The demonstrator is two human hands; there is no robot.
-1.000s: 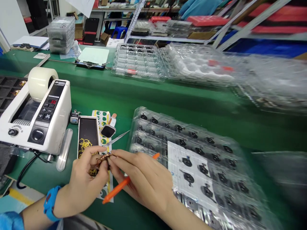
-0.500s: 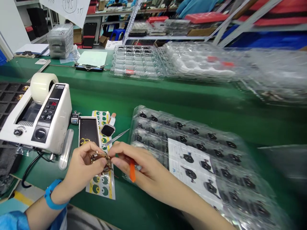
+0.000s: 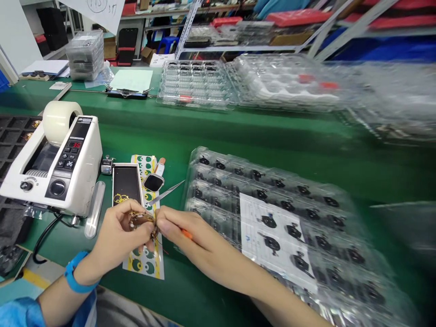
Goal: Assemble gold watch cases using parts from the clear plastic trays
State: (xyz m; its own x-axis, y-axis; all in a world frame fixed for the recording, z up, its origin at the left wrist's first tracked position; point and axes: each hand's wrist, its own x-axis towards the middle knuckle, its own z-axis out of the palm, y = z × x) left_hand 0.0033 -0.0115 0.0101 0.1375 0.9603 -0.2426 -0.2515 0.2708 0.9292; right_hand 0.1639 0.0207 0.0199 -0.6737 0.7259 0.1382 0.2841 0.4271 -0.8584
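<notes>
My left hand (image 3: 124, 234), with a blue wristband (image 3: 75, 274), grips a small round electronic part (image 3: 142, 220), brown and gold like a curled flexible circuit. At the part's right edge, the thumb and forefinger of my right hand (image 3: 184, 231) are pinched together. An orange piece (image 3: 186, 234) shows inside my right hand; the rest of it is hidden by the fingers. Beneath both hands lies a white sticker sheet (image 3: 145, 268) with green and yellow round shapes. Just beyond them are a pointed metal tool (image 3: 166, 192), a smartwatch (image 3: 154, 182) and a black-lined tray (image 3: 126, 179) with yellow rings.
A white tape dispenser (image 3: 68, 168) stands at left, beside a metal tally counter (image 3: 106, 165) and a clear strip (image 3: 94, 210). Stacked clear plastic trays (image 3: 225, 181) of black round parts fill the right, under a printed sheet (image 3: 252, 227). More clear trays (image 3: 197, 84) line the back ledge.
My right hand has turned and closed in, so less of the orange piece shows. My left hand keeps its hold on the round part. The view has shifted slightly.
</notes>
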